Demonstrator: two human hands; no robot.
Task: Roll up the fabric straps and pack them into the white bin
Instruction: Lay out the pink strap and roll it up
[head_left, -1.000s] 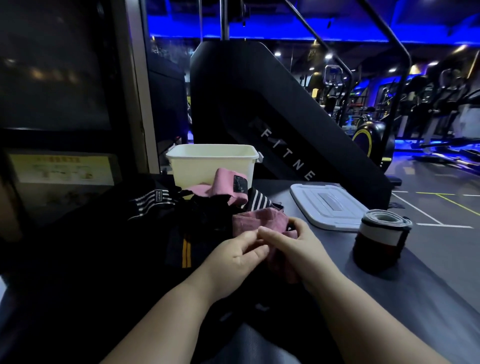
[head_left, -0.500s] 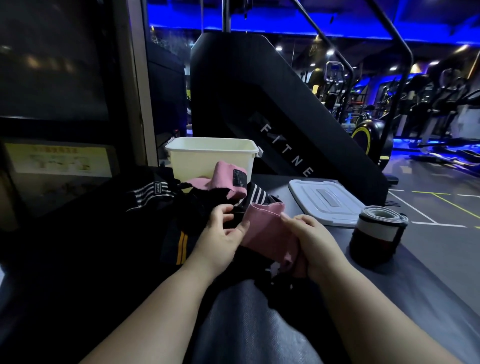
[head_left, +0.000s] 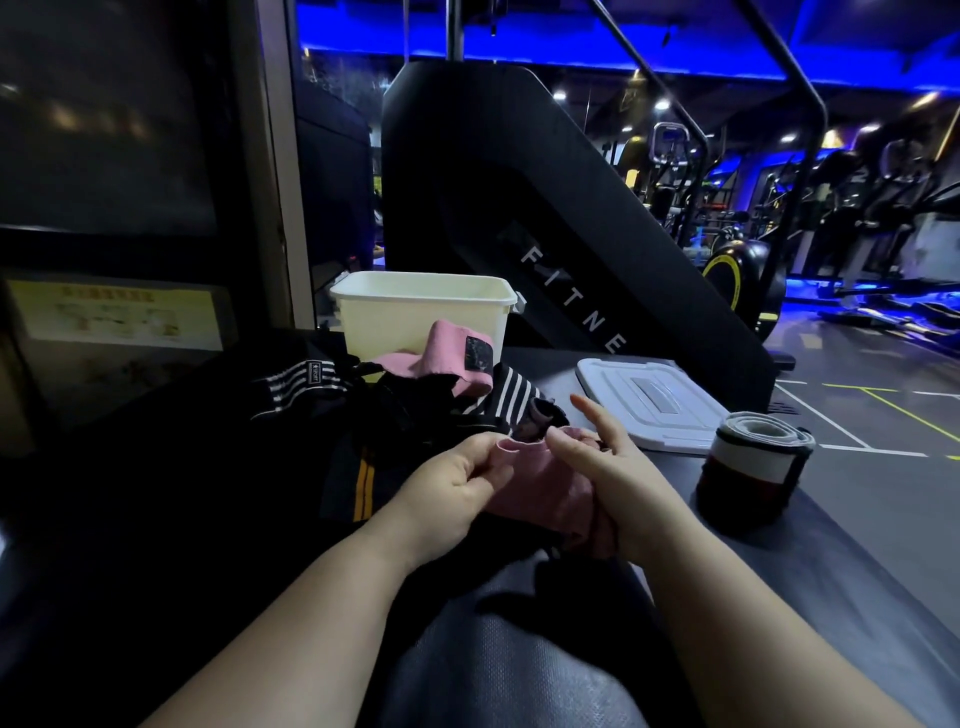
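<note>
A pink fabric strap (head_left: 540, 486) lies between my hands above the dark padded bench. My left hand (head_left: 452, 491) pinches its upper left edge with thumb and fingers. My right hand (head_left: 618, 478) holds the strap's right side, thumb on the top edge and index finger pointing up. A second pink strap (head_left: 447, 353) with a black patch sits on a tangle of black and striped straps (head_left: 498, 395) just beyond. The white bin (head_left: 415, 317) stands behind that heap. A rolled black, white and red strap (head_left: 748, 467) stands upright to the right.
The bin's white lid (head_left: 649, 402) lies flat on the bench, right of the heap. A black garment with orange stripes (head_left: 358, 483) spreads to the left. A large black fitness machine (head_left: 545, 218) rises right behind the bin. The bench edge drops to the gym floor on the right.
The pink strap was turned and brought nearer me. My left hand came back onto its upper edge, and my right hand shifted lower along its right side.
</note>
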